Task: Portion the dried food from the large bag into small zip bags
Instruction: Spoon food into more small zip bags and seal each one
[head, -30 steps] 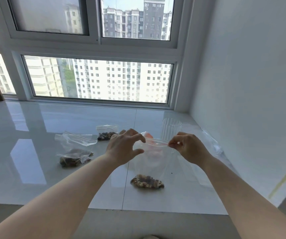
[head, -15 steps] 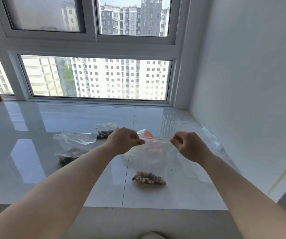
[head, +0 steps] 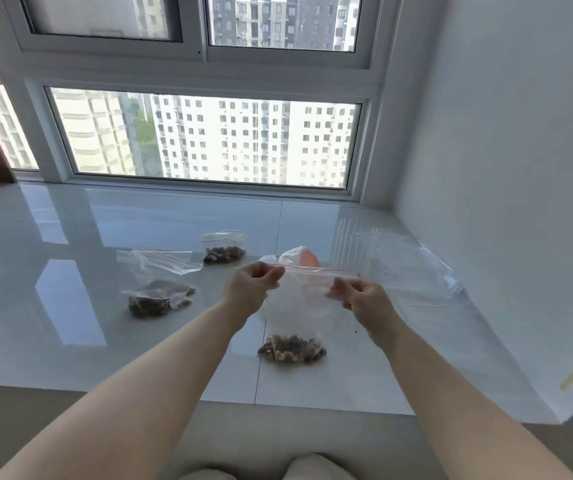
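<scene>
Your left hand and right hand each pinch the red-striped zip edge of a small clear plastic zip bag, held upright over the near middle of the glossy white tiled sill. Brown mixed dried food sags at the bag's bottom, which rests on the sill. Two filled small bags lie to the left.

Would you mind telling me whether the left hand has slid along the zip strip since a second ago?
Cannot tell: the left hand pinches the left end of the zip strip, much as earlier; the camera itself moved, and against the tile seam no clear shift shows.
</scene>
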